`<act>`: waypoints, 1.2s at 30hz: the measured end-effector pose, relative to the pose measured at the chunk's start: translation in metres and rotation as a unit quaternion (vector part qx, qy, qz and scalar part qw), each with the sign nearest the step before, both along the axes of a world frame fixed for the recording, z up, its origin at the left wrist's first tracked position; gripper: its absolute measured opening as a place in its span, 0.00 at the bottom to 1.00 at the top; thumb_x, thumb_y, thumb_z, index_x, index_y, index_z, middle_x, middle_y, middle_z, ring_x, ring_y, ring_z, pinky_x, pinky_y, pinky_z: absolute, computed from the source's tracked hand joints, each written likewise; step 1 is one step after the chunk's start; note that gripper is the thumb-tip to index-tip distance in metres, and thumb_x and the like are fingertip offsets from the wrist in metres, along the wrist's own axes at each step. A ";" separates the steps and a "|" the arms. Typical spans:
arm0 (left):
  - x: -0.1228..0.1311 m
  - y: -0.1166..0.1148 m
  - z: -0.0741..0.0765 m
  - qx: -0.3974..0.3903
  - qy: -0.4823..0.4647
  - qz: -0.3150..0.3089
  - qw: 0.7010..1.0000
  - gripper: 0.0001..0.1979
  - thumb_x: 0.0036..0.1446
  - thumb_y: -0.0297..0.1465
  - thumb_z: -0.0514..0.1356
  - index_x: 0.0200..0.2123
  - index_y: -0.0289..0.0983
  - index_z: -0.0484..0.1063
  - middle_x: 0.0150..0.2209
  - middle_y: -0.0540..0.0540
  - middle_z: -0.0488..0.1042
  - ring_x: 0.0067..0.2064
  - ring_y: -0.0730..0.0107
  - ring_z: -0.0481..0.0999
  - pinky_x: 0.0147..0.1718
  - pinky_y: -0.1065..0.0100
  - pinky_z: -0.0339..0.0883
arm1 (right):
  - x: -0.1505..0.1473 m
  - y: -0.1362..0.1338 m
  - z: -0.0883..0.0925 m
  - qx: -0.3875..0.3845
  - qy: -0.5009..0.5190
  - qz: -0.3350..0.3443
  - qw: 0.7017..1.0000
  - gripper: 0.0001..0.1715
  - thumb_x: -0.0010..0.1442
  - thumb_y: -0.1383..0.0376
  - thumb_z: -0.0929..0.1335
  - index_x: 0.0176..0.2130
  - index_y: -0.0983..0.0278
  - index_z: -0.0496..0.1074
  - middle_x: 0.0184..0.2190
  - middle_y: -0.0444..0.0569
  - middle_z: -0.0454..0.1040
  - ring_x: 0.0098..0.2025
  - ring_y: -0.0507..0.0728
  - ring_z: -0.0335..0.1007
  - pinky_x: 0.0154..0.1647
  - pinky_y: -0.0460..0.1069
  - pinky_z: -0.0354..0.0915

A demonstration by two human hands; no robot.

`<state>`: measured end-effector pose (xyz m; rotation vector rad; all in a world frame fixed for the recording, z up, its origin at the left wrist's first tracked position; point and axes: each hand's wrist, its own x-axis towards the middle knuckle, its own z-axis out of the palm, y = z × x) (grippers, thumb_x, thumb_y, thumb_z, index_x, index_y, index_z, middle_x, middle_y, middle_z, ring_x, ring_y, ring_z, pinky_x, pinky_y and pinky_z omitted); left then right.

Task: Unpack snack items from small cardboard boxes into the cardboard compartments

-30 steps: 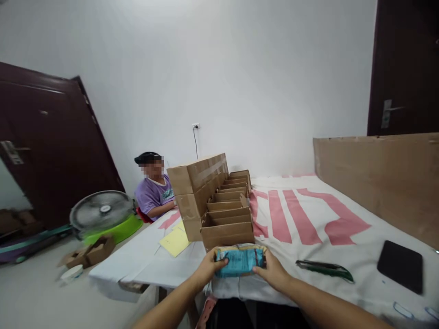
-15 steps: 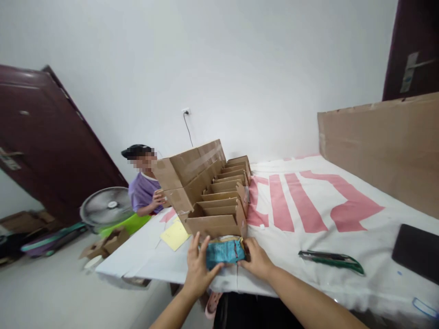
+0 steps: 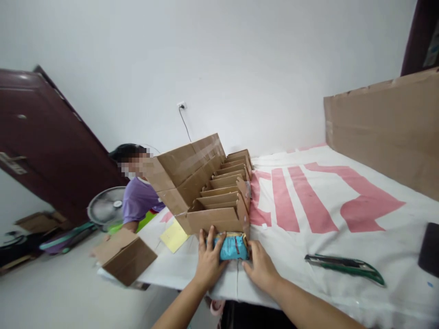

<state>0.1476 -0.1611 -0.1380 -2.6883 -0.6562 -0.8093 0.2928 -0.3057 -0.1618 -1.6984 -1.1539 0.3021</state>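
A shiny blue packet (image 3: 235,247) with small dark and red print lies on the table in front of the row of cardboard boxes. A yellowish edge shows along its back. My left hand (image 3: 210,260) grips its left end, fingers over the top and thumb along the near side. At the right end, my right hand (image 3: 262,267) holds it between thumb and fingers. The nearest open cardboard box (image 3: 214,221) stands just behind the packet. Its inside bottom is hidden from me.
A green utility knife (image 3: 346,267) and a black object (image 3: 429,250) lie to the right. Yellow paper (image 3: 173,236) sits left of the boxes. Another person (image 3: 139,201) at the left holds a cardboard box (image 3: 126,258) over the table corner. A fan (image 3: 108,205) stands behind.
The packet is pushed closer against the nearest box, my left hand reaching further over it. The other person has leaned down and brought a cardboard box to the table's left corner.
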 end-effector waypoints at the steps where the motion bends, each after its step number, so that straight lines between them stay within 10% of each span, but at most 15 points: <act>1: 0.003 0.001 0.000 -0.003 0.004 0.004 1.000 0.33 0.51 0.33 0.62 0.61 0.41 0.60 0.69 0.40 0.35 0.66 0.35 0.29 0.59 0.37 0.44 | 0.000 0.000 -0.001 -0.002 0.002 -0.009 1.000 0.29 0.50 0.69 0.66 0.52 0.69 0.60 0.49 0.59 0.65 0.53 0.62 0.63 0.56 0.56 0.60; 11: 0.049 0.019 0.012 -0.028 0.056 0.080 0.995 0.36 0.50 0.39 0.64 0.62 0.45 0.57 0.68 0.39 0.40 0.66 0.34 0.30 0.57 0.39 0.48 | 0.001 0.003 -0.009 -0.002 0.009 -0.043 0.999 0.35 0.49 0.69 0.67 0.56 0.62 0.55 0.55 0.55 0.60 0.59 0.63 0.57 0.61 0.57 0.55; 36: 0.098 0.033 0.013 -0.033 0.048 0.179 0.982 0.36 0.52 0.36 0.59 0.64 0.43 0.53 0.67 0.39 0.47 0.66 0.37 0.38 0.58 0.42 0.42 | 0.010 -0.001 0.005 -0.055 -0.043 0.032 0.997 0.10 0.51 0.68 0.68 0.37 0.63 0.72 0.41 0.51 0.70 0.45 0.59 0.65 0.49 0.52 0.61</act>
